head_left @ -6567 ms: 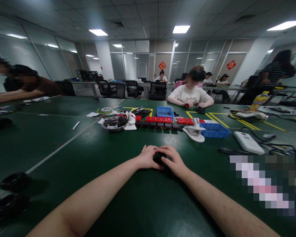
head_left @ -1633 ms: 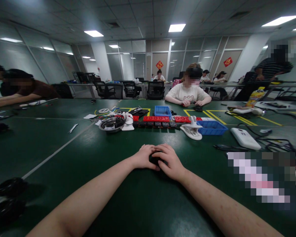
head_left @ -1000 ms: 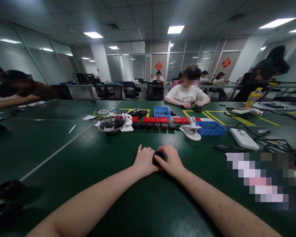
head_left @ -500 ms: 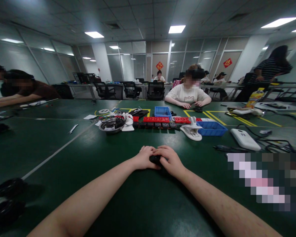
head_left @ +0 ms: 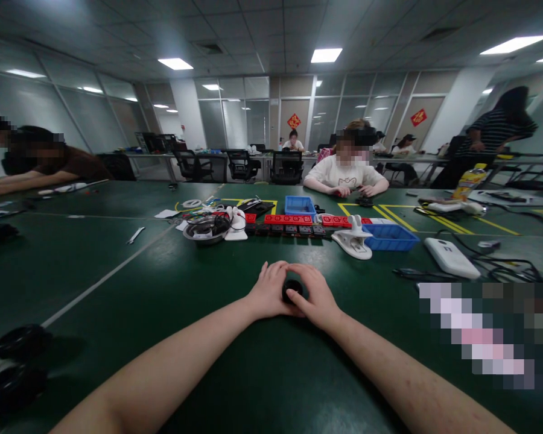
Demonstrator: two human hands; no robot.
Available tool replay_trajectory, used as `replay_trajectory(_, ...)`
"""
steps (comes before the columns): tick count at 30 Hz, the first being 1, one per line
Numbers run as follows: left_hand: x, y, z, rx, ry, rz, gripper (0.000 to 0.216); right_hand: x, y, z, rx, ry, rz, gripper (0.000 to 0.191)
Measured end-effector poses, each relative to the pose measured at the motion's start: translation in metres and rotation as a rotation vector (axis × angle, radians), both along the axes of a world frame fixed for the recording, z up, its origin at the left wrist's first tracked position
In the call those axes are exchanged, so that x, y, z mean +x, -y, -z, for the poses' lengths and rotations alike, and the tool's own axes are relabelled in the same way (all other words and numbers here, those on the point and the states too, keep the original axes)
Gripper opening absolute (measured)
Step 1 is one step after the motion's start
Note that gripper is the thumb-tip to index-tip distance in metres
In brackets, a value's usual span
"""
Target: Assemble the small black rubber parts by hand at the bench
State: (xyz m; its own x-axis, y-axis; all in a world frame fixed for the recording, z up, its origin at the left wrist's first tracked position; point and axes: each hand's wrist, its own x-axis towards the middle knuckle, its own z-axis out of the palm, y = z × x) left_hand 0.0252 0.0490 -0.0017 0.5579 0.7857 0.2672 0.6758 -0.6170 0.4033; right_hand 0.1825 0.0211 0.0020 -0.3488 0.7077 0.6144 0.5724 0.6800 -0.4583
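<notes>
Two hands on it here: my left hand (head_left: 268,293) and right hand (head_left: 315,296) both clasp the small black round part (head_left: 292,289), pressed together low on the green surface (head_left: 172,283).

The desk (head_left: 117,289) has a smooth dark green top that shines a little under the lights. The small black round part (head_left: 292,288) between the hands looks like shiny plastic, maybe. Far off, the blue bin (head_left: 390,237) is plastic and the bowl (head_left: 207,230) looks like shiny metal.
</notes>
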Motion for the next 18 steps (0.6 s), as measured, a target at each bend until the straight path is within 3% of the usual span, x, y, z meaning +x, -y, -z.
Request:
replay_trajectory(6,0.007,0.007,0.005,0.031,-0.008,-0.112,0.057,-0.002,-0.003,0.003,-0.02,0.007,0.133,0.028)
replay_trajectory(11,0.007,0.005,0.004,0.003,0.005,-0.106,0.048,-0.002,-0.003,0.001,-0.044,0.014,0.104,0.017)
replay_trajectory(18,-0.006,-0.01,-0.003,-0.114,0.067,0.141,0.05,0.004,-0.004,-0.002,-0.053,-0.046,-0.064,0.025)
